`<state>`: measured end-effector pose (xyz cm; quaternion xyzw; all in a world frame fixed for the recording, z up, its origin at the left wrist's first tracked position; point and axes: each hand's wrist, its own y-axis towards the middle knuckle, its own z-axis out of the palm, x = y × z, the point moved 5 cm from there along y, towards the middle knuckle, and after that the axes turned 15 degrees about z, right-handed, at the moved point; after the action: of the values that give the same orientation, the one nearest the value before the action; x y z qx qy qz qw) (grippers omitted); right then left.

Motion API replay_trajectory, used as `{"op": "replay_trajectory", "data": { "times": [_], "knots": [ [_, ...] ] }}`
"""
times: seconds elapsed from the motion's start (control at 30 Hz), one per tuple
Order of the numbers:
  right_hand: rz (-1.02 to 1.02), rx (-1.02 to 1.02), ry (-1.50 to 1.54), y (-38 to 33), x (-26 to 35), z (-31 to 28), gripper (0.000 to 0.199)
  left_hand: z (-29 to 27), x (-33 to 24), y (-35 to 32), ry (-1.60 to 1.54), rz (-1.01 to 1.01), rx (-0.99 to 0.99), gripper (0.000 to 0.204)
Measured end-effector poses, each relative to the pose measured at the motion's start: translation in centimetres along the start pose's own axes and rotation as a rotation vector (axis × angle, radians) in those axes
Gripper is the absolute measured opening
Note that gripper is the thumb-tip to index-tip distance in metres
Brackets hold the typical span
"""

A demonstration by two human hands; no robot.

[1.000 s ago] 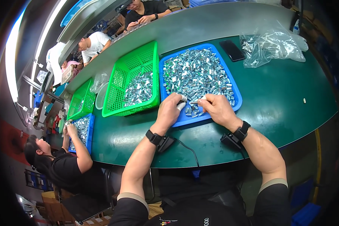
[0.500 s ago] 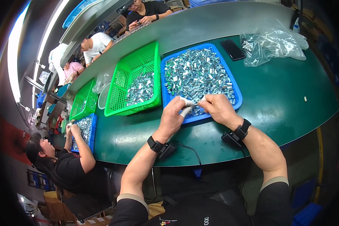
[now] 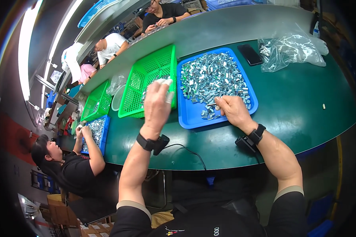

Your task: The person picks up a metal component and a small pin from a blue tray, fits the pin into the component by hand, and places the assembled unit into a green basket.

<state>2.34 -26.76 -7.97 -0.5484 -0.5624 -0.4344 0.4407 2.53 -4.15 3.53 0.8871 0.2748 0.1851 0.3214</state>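
My left hand reaches over the near right side of a green perforated basket, its fingers stretched forward and no part visible in them. White wraps cover some of its fingertips. Small shiny metal pieces lie in the basket, partly hidden behind this hand. My right hand is above the near right part of a blue tray, thumb and forefinger pinched on what looks like one small metal piece. A heap of such metal pieces fills much of the tray, with blue bottom showing near the front.
A black phone and a clear plastic bag lie right of the tray on the green table. A grey partition runs behind. At left, another person works at a second blue tray and green basket.
My left hand has moved away from the right hand, leftward from the tray to over the green basket. My right hand stays above the tray. The view has shifted slightly.
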Motion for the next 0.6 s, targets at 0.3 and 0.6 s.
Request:
{"op": "replay_trajectory", "data": {
  "times": [0.3, 0.6],
  "knots": [
    [-0.015, -0.002, -0.017, -0.3, 0.1, 0.5, 0.048, 10.6, 0.2, -4.3, -0.057, -0.096, 0.429, 0.029],
    [-0.025, 0.021, -0.128, -0.4, 0.1, 0.6, 0.038, 10.4, 0.4, -5.1, -0.481, -0.435, 0.299, 0.027]
  ]
}}
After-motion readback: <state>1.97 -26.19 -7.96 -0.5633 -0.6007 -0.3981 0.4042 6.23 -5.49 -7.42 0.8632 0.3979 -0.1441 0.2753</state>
